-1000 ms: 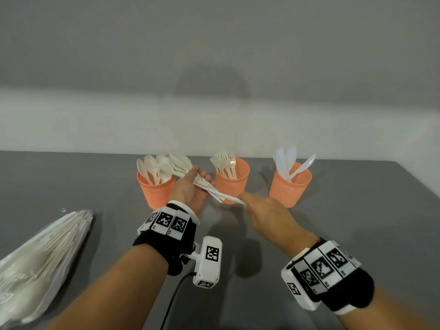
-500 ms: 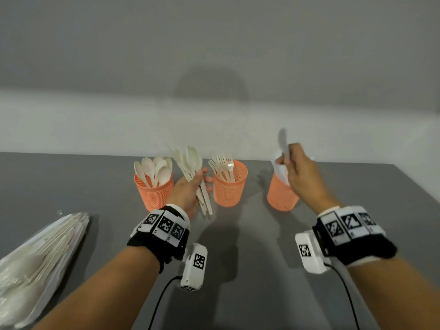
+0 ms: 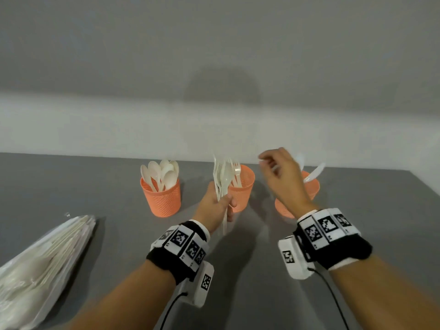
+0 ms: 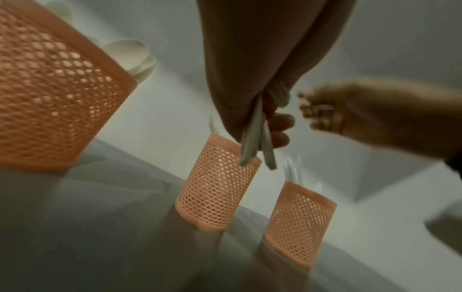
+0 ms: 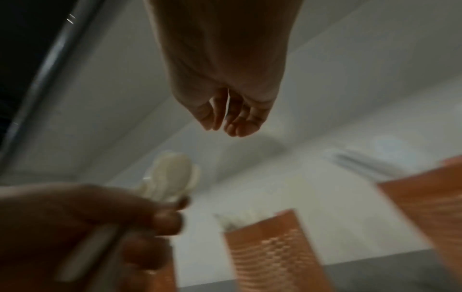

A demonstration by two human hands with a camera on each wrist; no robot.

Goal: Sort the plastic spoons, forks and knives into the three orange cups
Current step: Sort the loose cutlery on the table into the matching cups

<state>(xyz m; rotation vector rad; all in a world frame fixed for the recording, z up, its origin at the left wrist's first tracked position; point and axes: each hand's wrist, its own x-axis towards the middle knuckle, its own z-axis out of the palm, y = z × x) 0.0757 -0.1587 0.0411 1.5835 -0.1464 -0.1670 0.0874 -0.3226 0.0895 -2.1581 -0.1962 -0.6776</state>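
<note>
Three orange mesh cups stand in a row: the left cup with spoons, the middle cup with forks, the right cup with knives. My left hand grips a bundle of white cutlery upright, just in front of the middle cup. The bundle's handles stick out below the fist. My right hand hovers between the middle and right cups, fingers loosely together and holding nothing, a short way right of the bundle.
A clear plastic bag of more white cutlery lies at the table's near left. The grey table ends at a pale wall right behind the cups. Its right edge runs close to the right cup.
My right hand let the knife go into the right cup and swung back left, empty. My left hand shifted the bundle right, in front of the middle cup, and turned it more upright.
</note>
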